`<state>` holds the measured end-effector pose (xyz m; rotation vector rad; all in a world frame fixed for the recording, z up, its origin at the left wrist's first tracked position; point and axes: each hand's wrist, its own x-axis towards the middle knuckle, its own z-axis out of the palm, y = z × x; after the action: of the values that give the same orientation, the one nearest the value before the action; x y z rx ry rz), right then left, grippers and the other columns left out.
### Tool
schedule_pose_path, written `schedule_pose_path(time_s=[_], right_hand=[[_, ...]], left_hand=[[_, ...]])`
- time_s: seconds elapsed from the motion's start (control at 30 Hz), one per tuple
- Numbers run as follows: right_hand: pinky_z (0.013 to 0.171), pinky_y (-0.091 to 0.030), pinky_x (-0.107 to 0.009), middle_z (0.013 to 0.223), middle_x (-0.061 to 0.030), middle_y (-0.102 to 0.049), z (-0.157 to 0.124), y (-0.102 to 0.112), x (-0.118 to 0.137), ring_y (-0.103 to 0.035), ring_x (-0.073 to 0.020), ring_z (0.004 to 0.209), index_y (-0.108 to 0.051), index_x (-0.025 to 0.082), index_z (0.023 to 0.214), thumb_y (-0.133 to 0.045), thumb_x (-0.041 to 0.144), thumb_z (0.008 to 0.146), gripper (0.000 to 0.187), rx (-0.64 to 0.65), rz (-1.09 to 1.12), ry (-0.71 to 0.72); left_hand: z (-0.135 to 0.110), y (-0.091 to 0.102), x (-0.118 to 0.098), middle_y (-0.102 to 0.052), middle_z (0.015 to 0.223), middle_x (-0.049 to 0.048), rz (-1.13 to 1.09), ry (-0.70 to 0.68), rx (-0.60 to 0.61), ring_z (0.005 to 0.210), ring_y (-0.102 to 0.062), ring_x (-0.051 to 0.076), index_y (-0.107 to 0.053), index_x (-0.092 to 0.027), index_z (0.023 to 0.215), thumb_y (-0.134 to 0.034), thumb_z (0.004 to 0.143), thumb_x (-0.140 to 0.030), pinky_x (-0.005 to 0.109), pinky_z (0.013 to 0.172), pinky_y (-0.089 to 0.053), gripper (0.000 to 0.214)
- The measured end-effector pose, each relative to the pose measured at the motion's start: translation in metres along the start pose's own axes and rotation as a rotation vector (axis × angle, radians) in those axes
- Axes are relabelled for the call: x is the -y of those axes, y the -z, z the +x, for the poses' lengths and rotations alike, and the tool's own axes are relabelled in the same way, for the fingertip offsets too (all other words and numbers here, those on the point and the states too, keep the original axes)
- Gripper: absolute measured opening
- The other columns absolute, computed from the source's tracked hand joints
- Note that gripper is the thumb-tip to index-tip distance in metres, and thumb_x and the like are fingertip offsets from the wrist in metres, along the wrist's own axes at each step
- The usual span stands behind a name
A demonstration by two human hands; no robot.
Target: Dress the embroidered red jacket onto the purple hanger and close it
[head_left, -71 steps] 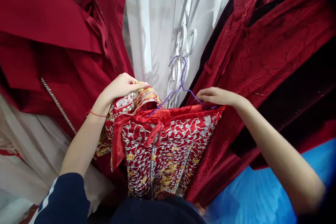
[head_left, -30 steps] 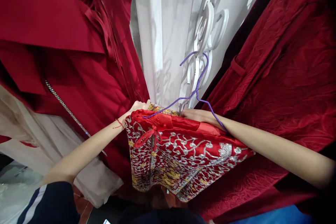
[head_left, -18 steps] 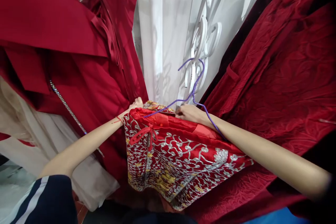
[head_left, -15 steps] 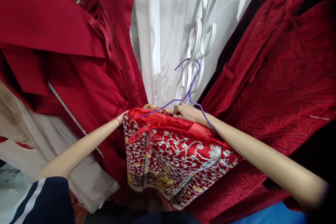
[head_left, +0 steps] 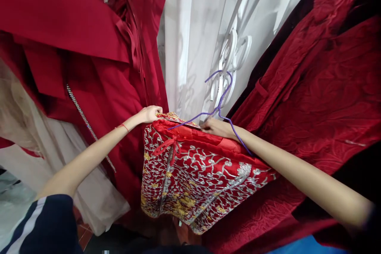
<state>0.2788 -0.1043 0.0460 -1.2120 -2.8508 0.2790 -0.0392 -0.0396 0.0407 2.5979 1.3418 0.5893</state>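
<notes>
A red garment [head_left: 196, 166] embroidered in silver and gold hangs over a thin purple wire hanger [head_left: 218, 105]. My left hand [head_left: 150, 113] grips the garment's gold-trimmed upper left corner. My right hand [head_left: 217, 127] lies on the red satin top edge, next to the hanger's wire, with my forearm resting across the cloth. The hanger's hook stands up in front of a white ornate metal grille [head_left: 230, 53]. A thin red string circles my left wrist.
Dark red satin dresses [head_left: 74, 47] with a rhinestone strap hang on the left. Crimson patterned robes [head_left: 321, 79] hang on the right. A white curtain [head_left: 190, 27] fills the middle behind. Pale beige fabric [head_left: 44, 147] sits low left, a blue sheet at the bottom right.
My left hand has come up from behind the garment's corner and now shows gripping it. The garment sits slightly higher and more spread. My right hand stays by the hanger.
</notes>
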Motion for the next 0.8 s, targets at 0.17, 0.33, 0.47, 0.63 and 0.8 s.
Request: schedule_pose_path(time_s=[0.17, 0.33, 0.47, 0.63, 0.8], right_hand=[[0.062, -0.036, -0.026, 0.061, -0.0017, -0.053, -0.006, 0.009, -0.014, -0.043, -0.0119, 0.059, -0.051, 0.018, 0.063, -0.042, 0.03, 0.092, 0.032, -0.033, 0.082, 0.199], [0.058, -0.034, -0.025, 0.055, 0.0022, -0.045, -0.022, 0.019, -0.014, -0.039, -0.0103, 0.055, -0.049, 0.019, 0.061, -0.047, 0.038, 0.091, 0.036, -0.017, 0.127, 0.209], [0.058, -0.032, -0.026, 0.055, 0.0008, -0.049, -0.024, 0.02, -0.015, -0.039, -0.0102, 0.055, -0.053, 0.017, 0.06, -0.05, 0.031, 0.089, 0.032, -0.011, 0.058, 0.131], [0.059, -0.033, -0.027, 0.057, -0.0014, -0.057, -0.031, 0.02, -0.015, -0.044, -0.0112, 0.054, -0.062, 0.016, 0.064, -0.053, 0.026, 0.087, 0.027, -0.031, -0.046, -0.011], [0.062, -0.036, -0.026, 0.072, -0.0054, -0.069, -0.053, 0.03, -0.001, -0.06, -0.016, 0.066, -0.072, 0.018, 0.078, -0.053, 0.031, 0.089, 0.025, -0.101, -0.189, -0.199]], left_hand=[[-0.02, 0.014, 0.012, -0.075, 0.095, 0.0004, 0.198, 0.055, -0.092, 0.086, -0.068, 0.022, -0.055, -0.023, 0.126, -0.066, 0.066, -0.026, 0.026, 0.068, -0.043, 0.061], [-0.041, -0.04, 0.025, -0.076, 0.103, 0.0075, -0.139, 0.142, -0.297, 0.093, -0.07, 0.021, -0.067, -0.017, 0.104, -0.051, 0.072, -0.02, 0.027, 0.078, -0.05, 0.036], [-0.055, -0.042, 0.031, -0.075, 0.082, 0.0068, -0.005, 0.178, -0.369, 0.075, -0.069, 0.021, -0.066, -0.017, 0.083, -0.056, 0.076, -0.03, 0.026, 0.065, -0.044, 0.018], [-0.068, 0.021, 0.013, -0.064, 0.059, 0.0016, 0.361, -0.074, -0.187, 0.056, -0.06, 0.017, -0.063, -0.021, 0.074, -0.065, 0.079, -0.052, 0.027, 0.055, -0.028, 0.032], [-0.088, 0.069, -0.058, -0.06, 0.057, 0.0022, 0.58, -0.054, -0.234, 0.054, -0.057, 0.018, -0.068, -0.022, 0.083, -0.052, 0.089, -0.052, 0.028, 0.054, -0.027, 0.035]])
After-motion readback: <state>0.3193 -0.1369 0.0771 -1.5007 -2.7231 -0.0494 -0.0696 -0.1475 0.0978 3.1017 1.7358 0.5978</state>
